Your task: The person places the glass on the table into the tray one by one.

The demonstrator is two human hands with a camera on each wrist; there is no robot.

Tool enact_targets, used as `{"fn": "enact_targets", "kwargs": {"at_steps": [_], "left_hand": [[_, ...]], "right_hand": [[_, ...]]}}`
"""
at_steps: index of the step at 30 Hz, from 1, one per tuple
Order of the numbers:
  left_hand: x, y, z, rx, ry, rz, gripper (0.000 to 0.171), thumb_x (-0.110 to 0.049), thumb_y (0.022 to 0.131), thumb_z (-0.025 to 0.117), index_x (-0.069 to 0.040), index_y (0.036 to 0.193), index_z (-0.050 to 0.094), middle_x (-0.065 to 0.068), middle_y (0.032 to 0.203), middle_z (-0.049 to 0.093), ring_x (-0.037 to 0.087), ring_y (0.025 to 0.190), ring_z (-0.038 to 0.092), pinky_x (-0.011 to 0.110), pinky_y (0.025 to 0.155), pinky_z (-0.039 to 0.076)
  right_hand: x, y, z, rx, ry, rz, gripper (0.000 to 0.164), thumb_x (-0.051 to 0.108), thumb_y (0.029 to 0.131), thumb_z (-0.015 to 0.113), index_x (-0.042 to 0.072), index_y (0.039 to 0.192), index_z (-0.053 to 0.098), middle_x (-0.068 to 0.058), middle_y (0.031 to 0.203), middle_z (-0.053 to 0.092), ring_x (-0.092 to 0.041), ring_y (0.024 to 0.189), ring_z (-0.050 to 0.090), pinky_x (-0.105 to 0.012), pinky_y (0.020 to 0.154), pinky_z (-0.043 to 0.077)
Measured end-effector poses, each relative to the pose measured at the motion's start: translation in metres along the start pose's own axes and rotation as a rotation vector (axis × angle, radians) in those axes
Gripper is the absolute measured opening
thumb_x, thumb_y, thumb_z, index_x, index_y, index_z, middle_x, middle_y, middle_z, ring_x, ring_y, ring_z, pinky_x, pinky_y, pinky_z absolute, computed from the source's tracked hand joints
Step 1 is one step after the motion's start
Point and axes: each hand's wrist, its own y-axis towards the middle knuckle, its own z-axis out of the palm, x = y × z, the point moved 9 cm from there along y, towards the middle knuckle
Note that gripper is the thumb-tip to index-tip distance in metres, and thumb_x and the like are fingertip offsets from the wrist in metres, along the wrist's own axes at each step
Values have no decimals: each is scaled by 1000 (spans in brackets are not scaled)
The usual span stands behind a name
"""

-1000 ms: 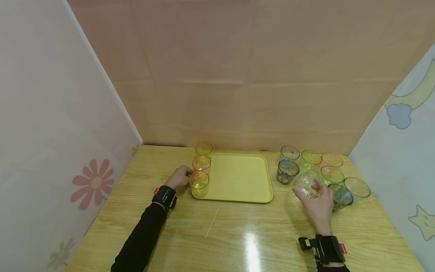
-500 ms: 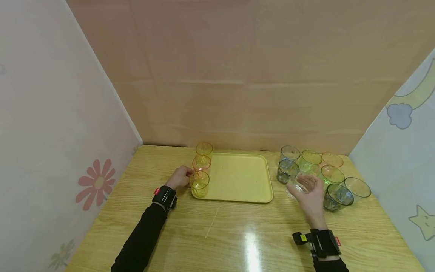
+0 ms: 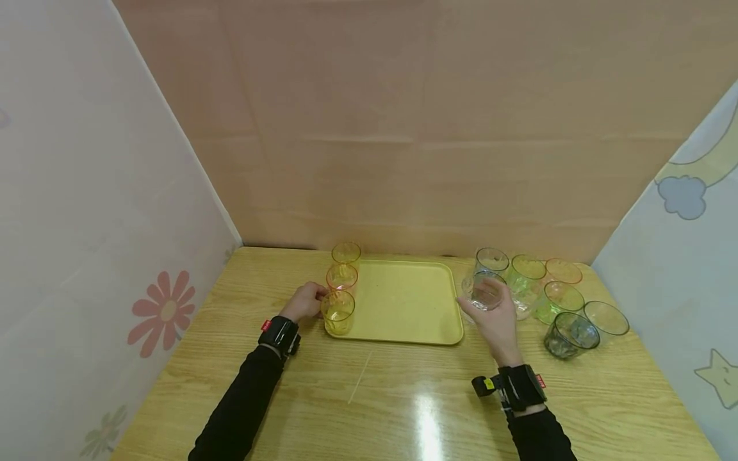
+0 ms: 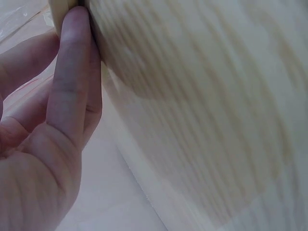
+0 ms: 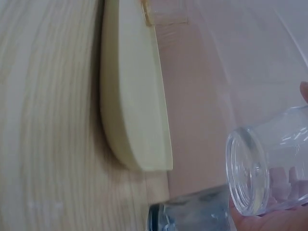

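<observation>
Head view: we find the right hand (image 3: 496,323) curled round a clear glass (image 5: 248,168), raised above the table (image 3: 311,403) beside the yellow tray (image 3: 403,304). We note the left hand (image 3: 302,301) pinching the tray's edge.

A small partitioned booth, the building around it unclear: a wood-grain table (image 3: 392,410) is enclosed by a creased brown backdrop (image 3: 398,128) and 2 pale side panels (image 3: 86,179) printed with a red flower (image 3: 168,310), crescent moon (image 3: 712,165), blue cloud (image 3: 682,197) and star (image 3: 722,378).
</observation>
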Motion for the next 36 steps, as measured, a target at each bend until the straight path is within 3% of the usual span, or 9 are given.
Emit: {"fn": "enact_targets", "kwargs": {"at_steps": [10,15,18,22,24,27,28,33,36], "left_hand": [[0,-1,1,-7,5,16,42,15,83,49,9,122,63,18,97,64,23,84,62,30,60,57],[0,-1,3,5,-2,16,38,12,85,52,8,121,64,16,94,65,21,82,62,30,61,56],[-1,0,3,4,7,28,35,10,86,55,8,119,65,16,93,65,20,81,62,30,61,56],[-3,-1,2,-7,34,43,31,9,85,56,6,113,68,14,89,66,20,79,61,29,61,55],[-3,-2,2,-9,50,43,30,9,84,56,5,111,69,13,87,66,18,77,61,28,60,54],[-3,-2,3,-13,68,50,31,10,83,54,4,109,70,11,85,67,18,76,60,28,60,53],[-3,-2,3,-15,69,56,31,10,83,55,4,109,71,11,85,67,18,76,61,28,60,53],[-4,-1,2,-29,80,76,28,7,84,58,3,108,72,11,85,68,18,76,62,28,61,54],[-4,0,1,-26,86,75,27,6,85,58,3,109,72,11,86,69,18,78,62,28,63,54]], "right_hand": [[-4,29,47,54,41,14,91,60,72,78,21,144,38,-11,135,48,-22,127,46,-47,108,34],[-3,37,68,48,22,38,97,66,69,76,20,144,37,-7,135,46,-21,128,46,-48,106,38],[7,41,78,65,43,21,86,56,74,78,20,143,39,-5,133,48,-22,127,47,-46,104,40],[2,52,91,69,33,15,79,51,76,79,27,141,40,-3,132,49,-21,126,48,-44,105,39],[-12,60,98,62,-1,29,82,59,74,77,32,140,38,0,133,48,-19,127,47,-44,108,36],[-16,66,108,79,-6,45,86,63,72,76,31,142,37,0,136,47,-19,129,46,-44,109,34],[-6,62,111,107,13,45,85,59,76,76,27,143,36,-3,138,47,-21,131,45,-45,110,34],[-7,67,131,144,-17,52,81,46,82,76,26,147,32,-4,143,45,-22,134,42,-45,112,31],[-14,74,142,127,-69,31,82,53,78,76,30,144,34,0,141,46,-20,131,43,-45,111,32]]}}
